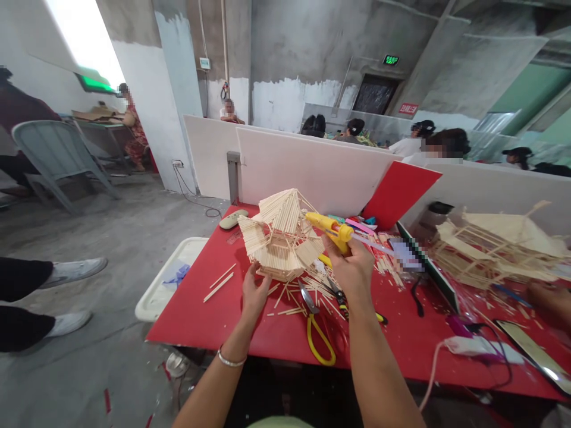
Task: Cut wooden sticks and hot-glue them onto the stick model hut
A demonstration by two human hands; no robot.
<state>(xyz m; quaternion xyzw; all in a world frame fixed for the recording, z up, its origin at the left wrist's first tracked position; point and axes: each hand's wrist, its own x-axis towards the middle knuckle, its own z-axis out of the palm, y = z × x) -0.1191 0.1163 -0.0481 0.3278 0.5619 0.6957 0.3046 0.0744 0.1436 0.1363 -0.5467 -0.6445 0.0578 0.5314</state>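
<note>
A small pagoda model [282, 241] built of thin wooden sticks stands on the red tabletop [191, 324], with tiered, sloping roofs. My left hand [256, 291] grips its lower front edge, fingertips partly hidden against the sticks. In my right hand [354, 264] is a yellow glue gun [330, 226], a clear glue stick poking out of its back end. The gun's nozzle points left and meets or nearly meets the right side of the upper roof; actual contact I cannot tell. Below lie yellow-handled scissors [319, 333] and dark pliers [338, 294] among scattered loose sticks [218, 287].
A white bin [147, 303] stands at the table's left. On the right, behind a dark upright board [428, 267], are another stick model [495, 244], a co-worker's hand [546, 297] and a power strip [484, 349]. White partitions [312, 163] run behind the table.
</note>
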